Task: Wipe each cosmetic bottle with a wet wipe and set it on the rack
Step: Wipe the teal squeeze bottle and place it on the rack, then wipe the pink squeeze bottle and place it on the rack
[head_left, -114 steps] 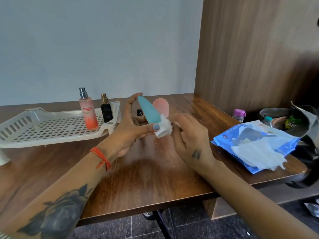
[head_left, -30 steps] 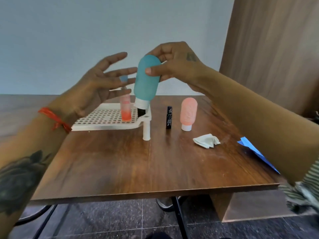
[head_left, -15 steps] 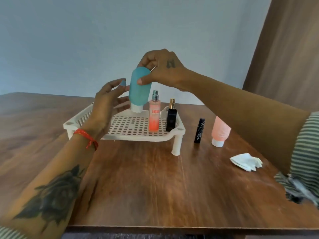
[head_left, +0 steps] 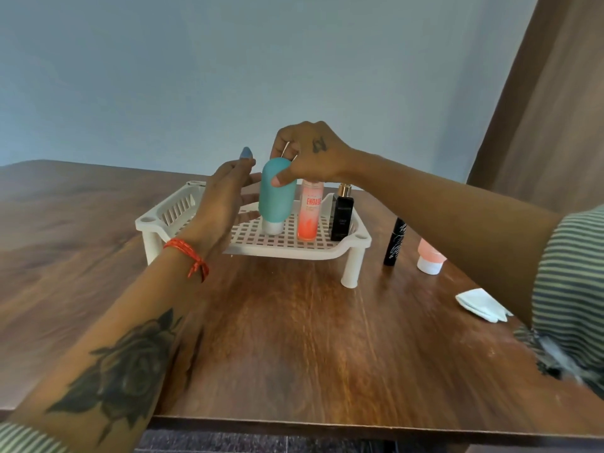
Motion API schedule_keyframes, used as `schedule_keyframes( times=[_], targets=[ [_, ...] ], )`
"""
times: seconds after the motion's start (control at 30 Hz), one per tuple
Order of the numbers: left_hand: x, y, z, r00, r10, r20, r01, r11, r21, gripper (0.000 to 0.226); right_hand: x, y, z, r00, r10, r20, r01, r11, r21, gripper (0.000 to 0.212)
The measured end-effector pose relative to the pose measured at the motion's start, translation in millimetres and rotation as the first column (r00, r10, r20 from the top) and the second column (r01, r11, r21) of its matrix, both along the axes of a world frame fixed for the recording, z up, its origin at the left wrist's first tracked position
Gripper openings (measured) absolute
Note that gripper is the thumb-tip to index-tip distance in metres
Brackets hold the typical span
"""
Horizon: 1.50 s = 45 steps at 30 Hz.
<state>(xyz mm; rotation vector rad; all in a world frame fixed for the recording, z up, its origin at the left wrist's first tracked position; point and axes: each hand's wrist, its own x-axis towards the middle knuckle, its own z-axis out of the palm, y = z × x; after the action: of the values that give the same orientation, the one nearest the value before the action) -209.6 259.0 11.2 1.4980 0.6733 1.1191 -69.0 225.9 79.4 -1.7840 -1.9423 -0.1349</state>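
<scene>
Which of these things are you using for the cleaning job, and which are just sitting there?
For the job:
teal bottle, held by the right hand
left hand, open beside it
white rack
pink spray bottle and black bottle on the rack
black tube and pink tube, on the table
wipe

Just there:
table
wall

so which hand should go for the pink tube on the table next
The right hand, in my judgement, once it lets go of the teal bottle on the rack. The pink tube stands on that arm's side; the left hand would cross the rack.
</scene>
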Motion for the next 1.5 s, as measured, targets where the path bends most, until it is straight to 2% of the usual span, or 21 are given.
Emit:
schedule_keyframes(
  times=[0.77, 0.97, 1.1, 1.2, 1.37, 1.5],
  targets=[
    [3.5, 3.6, -2.1, 1.0, 0.004, -0.011, -0.004, 1.0, 0.009, 0.046, -2.1, 3.9, -0.1, 1.0, 0.013, 0.019, -0.012, 0.999, -0.049, 0.031],
    [2.0, 4.6, -2.3, 1.0, -0.011, 0.016, 0.011, 0.999, 0.033, 0.032, -1.4, 1.5, 1.9, 1.0, 0.01, 0.009, -0.009, 0.998, -0.064, 0.033],
    [3.8, 4.6, -3.0, 1.0, 0.013, 0.008, -0.013, 0.999, 0.053, 0.033, -0.8, -4.3, 5.4, 0.999, 0.011, -0.045, -0.014, 0.997, -0.078, 0.036],
    [3.9, 5.4, -2.9, 0.998, 0.061, -0.005, -0.06, 0.993, 0.106, 0.041, 0.9, -10.5, 8.3, 0.989, 0.036, -0.141, -0.044, 0.998, -0.055, 0.039],
    [0.5, 1.0, 7.8, 0.975, 0.189, 0.115, -0.21, 0.953, 0.217, 0.029, 6.6, -23.2, 21.0, 0.984, 0.021, -0.177, -0.014, 0.999, 0.041, 0.04],
    [6.6, -14.3, 31.2, 0.971, 0.223, 0.087, -0.239, 0.894, 0.38, 0.039, 16.2, -42.9, 32.4, 0.981, 0.008, -0.196, 0.014, 0.994, 0.111, 0.043]
  ],
)
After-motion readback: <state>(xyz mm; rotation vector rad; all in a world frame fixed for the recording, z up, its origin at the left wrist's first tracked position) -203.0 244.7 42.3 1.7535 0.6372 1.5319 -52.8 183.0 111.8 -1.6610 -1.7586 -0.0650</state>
